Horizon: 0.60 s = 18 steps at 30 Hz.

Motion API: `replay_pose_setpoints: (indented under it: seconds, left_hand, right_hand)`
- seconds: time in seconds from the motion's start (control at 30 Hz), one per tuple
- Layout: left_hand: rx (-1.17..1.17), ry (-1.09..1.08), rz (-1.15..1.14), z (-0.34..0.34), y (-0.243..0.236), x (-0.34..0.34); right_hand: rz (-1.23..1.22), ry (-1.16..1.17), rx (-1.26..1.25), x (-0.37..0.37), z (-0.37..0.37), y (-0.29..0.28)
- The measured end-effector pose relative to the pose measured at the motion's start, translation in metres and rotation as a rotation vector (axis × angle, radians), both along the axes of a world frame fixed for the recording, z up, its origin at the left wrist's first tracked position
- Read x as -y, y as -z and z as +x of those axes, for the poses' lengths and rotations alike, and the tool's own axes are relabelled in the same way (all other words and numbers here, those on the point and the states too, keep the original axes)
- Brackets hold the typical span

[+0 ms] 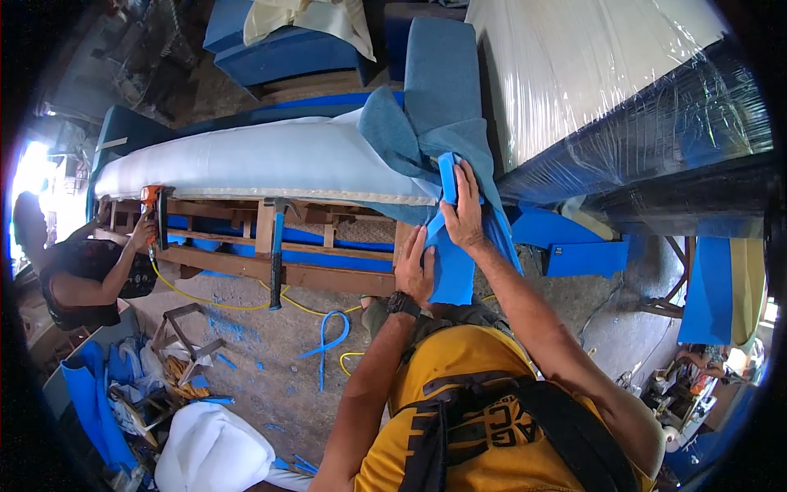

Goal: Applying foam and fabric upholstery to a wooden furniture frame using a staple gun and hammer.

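Right hand [464,209]: lying against blue foam sheet [453,275], fingers extended | left hand [416,266]: resting at its edge | grip: not showing whether either is pinching | sheet: hanging at sofa frame's [344,280] right end | risk: uneven pressing, creasing it

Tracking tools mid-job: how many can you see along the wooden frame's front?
2. The orange power tool is in the co-worker's hand at left; the hammer is upright against the wooden frame. Others may be hidden.
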<state>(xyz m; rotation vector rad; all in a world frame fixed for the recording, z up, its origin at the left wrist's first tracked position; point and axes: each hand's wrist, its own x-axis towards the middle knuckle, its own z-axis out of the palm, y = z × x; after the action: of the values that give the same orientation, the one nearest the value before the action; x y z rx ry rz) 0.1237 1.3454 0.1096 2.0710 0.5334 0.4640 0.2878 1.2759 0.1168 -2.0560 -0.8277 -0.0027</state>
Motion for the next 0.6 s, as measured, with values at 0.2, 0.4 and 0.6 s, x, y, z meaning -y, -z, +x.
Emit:
replay_pose_setpoints:
  seconds: [0.2,0.4,0.6]
  left_hand:
    - [0.001,-0.011,0.014,0.0,0.002,0.0]
    - [0.009,-0.012,0.006,-0.001,0.004,0.001]
    - [-0.004,-0.015,0.009,-0.002,0.011,0.001]
  right_hand:
    - [0.008,-0.004,0.039,0.0,0.001,0.002]
    - [-0.011,0.003,0.026,0.0,-0.001,0.004]
    - [-0.056,-0.014,0.065,0.0,0.0,0.001]
